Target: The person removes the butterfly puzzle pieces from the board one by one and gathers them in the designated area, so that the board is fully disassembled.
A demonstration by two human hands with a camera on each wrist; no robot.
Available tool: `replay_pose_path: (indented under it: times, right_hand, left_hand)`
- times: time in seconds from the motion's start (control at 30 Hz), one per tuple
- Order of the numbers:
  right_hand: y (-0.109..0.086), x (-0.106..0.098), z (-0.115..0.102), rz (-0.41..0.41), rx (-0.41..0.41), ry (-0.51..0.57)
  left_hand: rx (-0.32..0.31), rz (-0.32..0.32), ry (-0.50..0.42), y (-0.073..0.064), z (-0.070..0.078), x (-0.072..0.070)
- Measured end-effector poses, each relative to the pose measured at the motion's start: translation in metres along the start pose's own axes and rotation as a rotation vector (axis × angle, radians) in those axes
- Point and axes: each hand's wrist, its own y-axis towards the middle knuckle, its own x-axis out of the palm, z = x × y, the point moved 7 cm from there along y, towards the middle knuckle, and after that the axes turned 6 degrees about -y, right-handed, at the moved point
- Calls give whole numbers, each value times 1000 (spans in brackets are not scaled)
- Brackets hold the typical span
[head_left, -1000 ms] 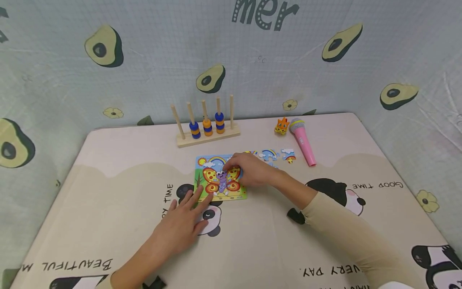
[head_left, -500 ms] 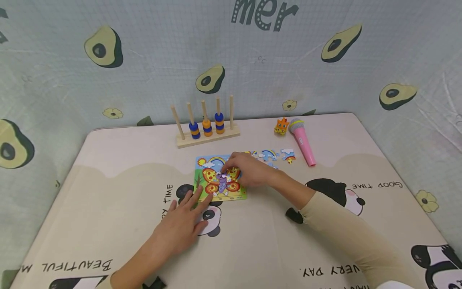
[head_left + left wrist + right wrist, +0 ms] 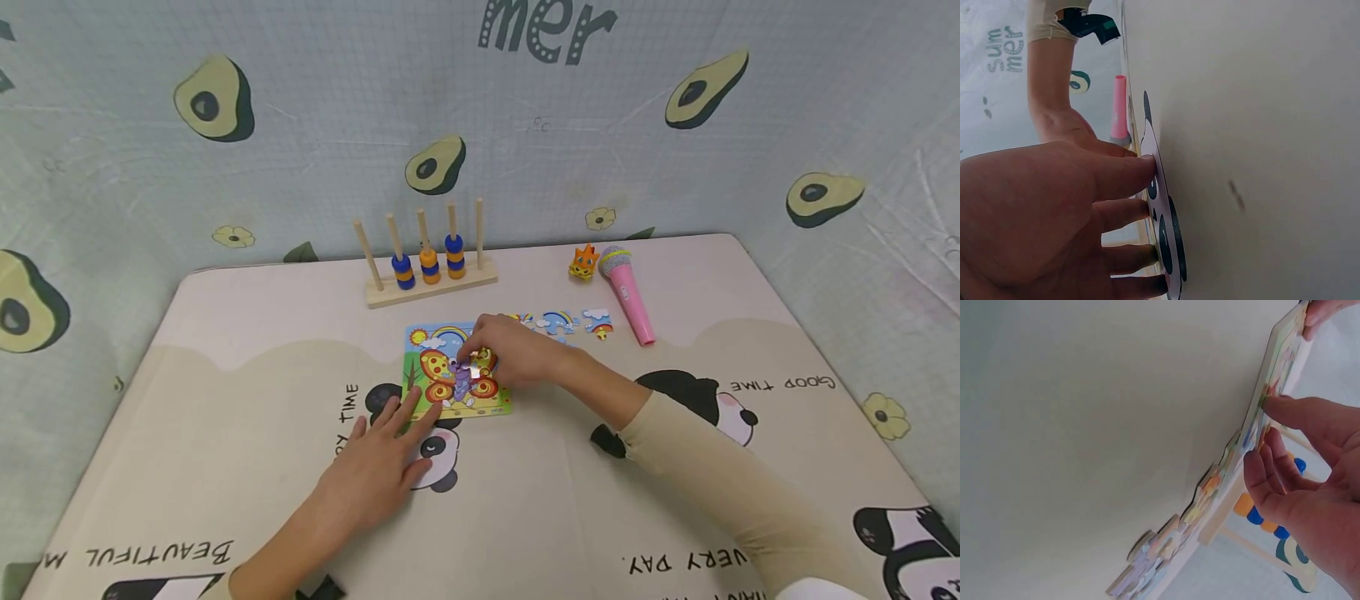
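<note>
A butterfly jigsaw puzzle (image 3: 438, 392) lies in its board on the table. My left hand (image 3: 375, 467) has its fingers spread out straight, with the fingertips at the board's lower left edge. Over the upper right of the picture, my right hand (image 3: 517, 350) pinches a small puzzle piece (image 3: 1264, 435) between thumb and fingers; the hand hides most of it in the head view. Beside those fingers a pale patch (image 3: 476, 372) breaks the butterfly's right wing. Loose puzzle pieces (image 3: 558, 322) lie just beyond the right hand, some partly hidden.
Behind the puzzle stands a wooden bead rack (image 3: 431, 287) with blue and orange rings on its pegs. A small orange toy (image 3: 583, 262) and a pink microphone (image 3: 630, 300) lie at the back right. The tablecloth (image 3: 525, 500) has panda prints.
My right hand has shifted slightly left over the board, and a pale patch now shows in the butterfly's right wing beside its fingers. The left hand stays put.
</note>
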Motion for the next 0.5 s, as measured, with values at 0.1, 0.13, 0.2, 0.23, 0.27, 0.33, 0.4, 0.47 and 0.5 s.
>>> replay_pose_path:
  times: [0.1, 0.13, 0.2, 0.23, 0.27, 0.33, 0.4, 0.47, 0.5]
  right_hand:
    - [1, 0, -1, -23, 9, -10]
    - [1, 0, -1, -27, 10, -11]
    - [0, -1, -2, -25, 7, -13]
    - [0, -1, -2, -23, 5, -15]
    - [0, -1, -2, -19, 3, -16]
    - [1, -1, -2, -14, -5, -21]
    - [1, -1, -1, -9, -12, -22]
    - [2, -1, -1, -4, -16, -16]
    - [2, -1, 0, -1, -16, -11]
  left_hand:
    - [3, 4, 3, -1, 0, 0]
    - [3, 6, 3, -2, 0, -1]
    - [2, 5, 3, -2, 0, -1]
    - [0, 4, 2, -2, 0, 0]
    - [0, 3, 3, -1, 0, 0]
    - [-1, 3, 3, -1, 0, 1]
    - [-2, 0, 4, 0, -1, 1]
    - [0, -1, 5, 0, 0, 2]
    - [0, 0, 4, 0, 0, 2]
